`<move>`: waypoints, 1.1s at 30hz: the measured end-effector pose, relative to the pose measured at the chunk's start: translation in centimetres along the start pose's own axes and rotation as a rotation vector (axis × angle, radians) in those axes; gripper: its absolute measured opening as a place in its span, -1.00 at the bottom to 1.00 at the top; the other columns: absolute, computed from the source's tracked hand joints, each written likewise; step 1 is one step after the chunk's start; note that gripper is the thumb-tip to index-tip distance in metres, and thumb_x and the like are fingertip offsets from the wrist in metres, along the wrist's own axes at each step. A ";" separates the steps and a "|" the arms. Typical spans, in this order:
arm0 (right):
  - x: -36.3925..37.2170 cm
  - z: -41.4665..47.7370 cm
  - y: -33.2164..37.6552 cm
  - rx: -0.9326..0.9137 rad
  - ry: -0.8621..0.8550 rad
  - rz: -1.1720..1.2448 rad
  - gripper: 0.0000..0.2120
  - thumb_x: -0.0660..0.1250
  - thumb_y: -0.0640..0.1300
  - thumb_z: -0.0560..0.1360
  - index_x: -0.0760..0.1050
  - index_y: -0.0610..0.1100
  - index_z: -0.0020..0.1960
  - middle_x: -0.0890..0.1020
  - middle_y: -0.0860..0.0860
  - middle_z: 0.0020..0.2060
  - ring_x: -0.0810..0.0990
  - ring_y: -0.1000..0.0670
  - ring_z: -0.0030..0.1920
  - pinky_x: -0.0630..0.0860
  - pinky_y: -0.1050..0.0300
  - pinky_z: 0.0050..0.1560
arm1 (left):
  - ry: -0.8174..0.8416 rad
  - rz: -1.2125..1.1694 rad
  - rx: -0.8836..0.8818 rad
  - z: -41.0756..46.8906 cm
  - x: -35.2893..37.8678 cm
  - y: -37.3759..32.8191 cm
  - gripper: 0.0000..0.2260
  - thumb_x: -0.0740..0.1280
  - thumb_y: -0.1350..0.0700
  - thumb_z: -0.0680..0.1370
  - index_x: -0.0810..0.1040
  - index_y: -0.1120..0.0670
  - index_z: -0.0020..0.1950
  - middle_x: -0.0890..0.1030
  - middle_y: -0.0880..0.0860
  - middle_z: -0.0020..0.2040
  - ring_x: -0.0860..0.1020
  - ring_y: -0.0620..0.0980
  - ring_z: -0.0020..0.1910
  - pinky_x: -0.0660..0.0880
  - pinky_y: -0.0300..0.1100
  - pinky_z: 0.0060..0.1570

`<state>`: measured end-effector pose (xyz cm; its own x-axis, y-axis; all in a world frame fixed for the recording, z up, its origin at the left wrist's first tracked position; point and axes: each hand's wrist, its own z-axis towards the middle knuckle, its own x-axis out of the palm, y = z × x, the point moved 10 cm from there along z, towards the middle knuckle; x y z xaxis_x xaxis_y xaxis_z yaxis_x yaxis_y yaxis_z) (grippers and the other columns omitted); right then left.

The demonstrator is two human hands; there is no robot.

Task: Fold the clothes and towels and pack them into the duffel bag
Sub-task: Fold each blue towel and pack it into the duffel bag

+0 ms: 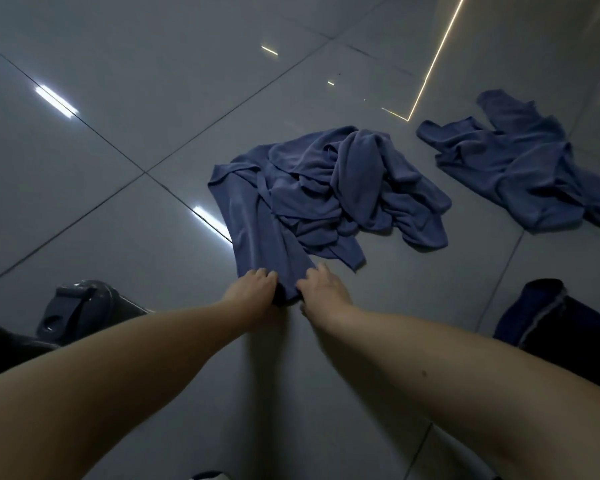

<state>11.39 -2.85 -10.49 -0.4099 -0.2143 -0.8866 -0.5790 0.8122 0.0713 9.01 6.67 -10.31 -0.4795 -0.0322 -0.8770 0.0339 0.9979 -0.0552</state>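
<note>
Blue cloth heap (312, 192) lies crumpled on the floor (118, 133), mid-room, with one flatter flap trailing toward the person. Both hands are on that flap's near edge. Left hand (257, 289) and right hand (323, 289) sit close together, fingers curled onto the fabric, gripping it. One piece or several tangled: can't tell.

Handling, my read:
- Soft, limp and light with a towel-like nap and no stiffness, so it will sag and drag along anything tangled in it.
- The glossy tile should let it slide when pulled rather than stay put.
- Not fragile.
- The best hold is at two corners of one hem, hands spread to tension the edge. The current grip is narrow, so the hands probably need to walk outward before it can be shaken flat.

Step looks like pulling the first piece straight. Nothing folded yet, nothing visibly packed.

Second blue cloth (520, 174) lies loose and unfolded, well apart to the right. Dark blue item with pale trim (561, 320) at the right edge may be the duffel, can't confirm. Dark grey object (80, 306) by the left arm, unidentified.
</note>
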 end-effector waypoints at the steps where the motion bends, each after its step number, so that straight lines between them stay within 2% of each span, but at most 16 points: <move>1: -0.3 -0.2 -0.2 0.016 -0.050 0.003 -0.73 0.31 -0.06 0.60 0.46 -0.07 0.28 0.44 -0.10 0.21 0.32 -0.17 0.27 0.38 0.02 0.19 | 0.007 -0.013 -0.017 -0.2 0.2 0.1 -0.70 0.27 0.03 0.62 0.38 0.14 0.29 0.47 0.15 0.26 0.47 0.16 0.26 0.46 0.01 0.13; 3: -0.6 -0.3 -0.6 0.051 -0.097 0.047 -0.77 0.29 -0.10 0.61 0.50 -0.07 0.26 0.42 -0.10 0.21 0.31 -0.17 0.29 0.37 0.02 0.20 | 0.032 0.011 -0.039 -0.5 0.7 0.3 -0.77 0.21 0.06 0.65 0.43 0.13 0.26 0.50 0.15 0.23 0.49 0.15 0.21 0.48 0.01 0.08; 6: -0.7 0.1 -0.8 0.061 -0.108 0.100 -0.78 0.30 -0.15 0.60 0.48 -0.10 0.24 0.41 -0.10 0.22 0.32 -0.17 0.29 0.39 0.01 0.19 | -0.008 0.071 -0.003 -0.9 0.2 -0.1 -0.77 0.17 0.08 0.67 0.43 0.13 0.28 0.49 0.13 0.24 0.48 0.12 0.20 0.44 -0.05 0.08; 9: -0.9 -0.2 -1.0 0.058 -0.116 0.230 -0.69 0.36 -0.16 0.54 0.39 -0.12 0.24 0.43 -0.10 0.21 0.36 -0.17 0.25 0.43 -0.01 0.18 | -0.110 -0.209 -0.006 -1.8 -2.7 0.1 -0.78 0.16 0.06 0.64 0.38 0.07 0.27 0.47 0.11 0.19 0.46 0.12 0.16 0.41 -0.04 0.09; 11: -1.9 -0.5 -1.9 0.099 -0.152 0.352 -0.67 0.38 -0.15 0.51 0.41 -0.10 0.25 0.45 -0.11 0.18 0.37 -0.17 0.25 0.42 -0.03 0.17 | -0.205 -0.430 -0.015 -2.5 -5.8 0.4 -0.93 0.15 0.10 0.62 0.32 0.03 0.10 0.50 0.10 0.02 0.50 0.14 -0.07 0.41 -0.04 -0.11; 12: -3.0 -0.6 -2.3 0.119 -0.187 0.410 -0.71 0.36 -0.16 0.51 0.46 -0.10 0.23 0.45 -0.13 0.14 0.37 -0.17 0.22 0.41 -0.03 0.14 | -0.260 -0.463 -0.016 -2.5 -7.7 0.6 -0.95 0.13 0.11 0.62 0.26 0.04 0.02 0.52 0.11 -0.09 0.50 0.15 -0.20 0.38 -0.06 -0.23; 13: -4.3 -0.6 -2.8 0.143 -0.227 0.449 -0.81 0.32 -0.18 0.53 0.52 -0.11 0.14 0.45 -0.15 0.08 0.37 -0.19 0.17 0.39 -0.01 0.08 | -0.317 -0.457 -0.010 -2.7 -9.9 0.6 -0.91 0.12 0.11 0.63 0.21 0.05 -0.02 0.52 0.11 -0.19 0.48 0.13 -0.31 0.33 -0.08 -0.34; 14: -5.7 -0.8 -3.3 0.158 -0.256 0.485 -0.92 0.28 -0.20 0.54 0.54 -0.10 -0.03 0.45 -0.16 0.00 0.39 -0.20 0.10 0.35 0.02 -0.02 | -0.370 -0.437 -0.005 -2.7 -12.0 0.8 -0.90 0.10 0.11 0.65 0.19 0.06 -0.03 0.49 0.09 -0.27 0.46 0.11 -0.37 0.26 -0.11 -0.42; 16: -8.8 -0.9 -4.1 0.182 -0.312 0.565 -0.73 0.23 -0.25 0.52 0.41 -0.05 -0.33 0.48 -0.19 -0.15 0.43 -0.22 -0.07 0.25 0.05 -0.16 | -0.485 -0.413 0.026 -3.1 -16.5 1.0 -0.90 0.08 0.11 0.67 0.19 0.06 -0.02 0.44 0.06 -0.33 0.47 0.15 -0.38 0.27 -0.09 -0.46; 17: -10.6 -1.1 -4.5 0.198 -0.334 0.640 -0.71 0.21 -0.26 0.53 0.41 -0.05 -0.35 0.53 -0.21 -0.17 0.45 -0.22 -0.12 0.26 0.04 -0.18 | -0.529 -0.403 0.050 -3.5 -18.8 1.1 -0.91 0.08 0.11 0.67 0.19 0.06 -0.01 0.46 0.07 -0.32 0.49 0.17 -0.36 0.35 -0.04 -0.43; 19: -14.7 -2.3 -5.6 0.255 -0.387 0.785 -0.79 0.17 -0.25 0.58 0.39 -0.13 -0.23 0.51 -0.16 -0.20 0.42 -0.16 -0.19 0.30 0.03 -0.22 | -0.583 -0.372 0.063 -4.4 -23.0 1.4 -0.92 0.08 0.09 0.66 0.20 0.07 0.05 0.53 0.17 -0.25 0.51 0.22 -0.33 0.48 0.07 -0.33; 21: -19.0 -4.0 -7.0 0.318 -0.460 0.913 -0.80 0.13 -0.21 0.62 0.27 -0.14 -0.19 0.44 -0.12 -0.22 0.38 -0.13 -0.20 0.28 0.03 -0.20 | -0.636 -0.318 0.070 -5.9 -27.4 1.6 -0.94 0.07 0.12 0.66 0.19 0.07 0.08 0.53 0.23 -0.22 0.50 0.24 -0.31 0.48 0.11 -0.28; 24: -25.3 -7.6 -9.0 0.368 -0.602 0.938 -0.90 0.12 -0.14 0.64 0.30 -0.16 -0.03 0.45 -0.08 -0.19 0.43 -0.14 -0.11 0.29 0.07 -0.13 | -0.715 -0.316 0.068 -9.1 -33.0 1.7 -0.97 0.01 0.11 0.68 0.18 0.04 0.09 0.51 0.25 -0.19 0.48 0.23 -0.29 0.46 0.12 -0.26; 27: -30.4 -12.0 -10.4 0.368 -0.776 0.936 -0.88 0.16 -0.10 0.62 0.35 -0.15 0.02 0.46 -0.09 -0.14 0.45 -0.13 -0.09 0.29 0.08 -0.12 | -0.831 -0.353 0.072 -13.0 -37.2 0.7 -0.90 -0.01 0.07 0.69 0.20 0.08 0.13 0.50 0.24 -0.16 0.48 0.20 -0.27 0.43 0.08 -0.27; 30: -34.3 -16.1 -11.3 0.364 -0.884 0.955 -0.81 0.18 -0.08 0.64 0.46 -0.18 0.11 0.51 -0.09 -0.05 0.47 -0.10 -0.04 0.31 0.11 -0.09 | -1.002 -0.485 0.099 -16.9 -41.1 0.0 -0.90 0.00 0.13 0.68 0.24 0.11 0.14 0.48 0.18 -0.19 0.47 0.19 -0.26 0.37 0.03 -0.29; 33: -37.3 -20.5 -11.8 0.340 -1.007 1.037 -0.80 0.26 -0.01 0.63 0.50 -0.15 0.00 0.57 -0.07 -0.09 0.53 -0.09 -0.06 0.36 0.12 -0.11 | -1.174 -0.712 0.068 -20.7 -44.4 0.3 -0.90 0.06 0.11 0.66 0.31 0.06 0.14 0.47 0.06 -0.18 0.47 0.14 -0.21 0.40 0.03 -0.23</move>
<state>19.05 -15.52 31.11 0.2037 0.8671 -0.4547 -0.0937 0.4795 0.8725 12.15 9.53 38.44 0.6040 -0.5932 -0.5323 0.1540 0.7422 -0.6523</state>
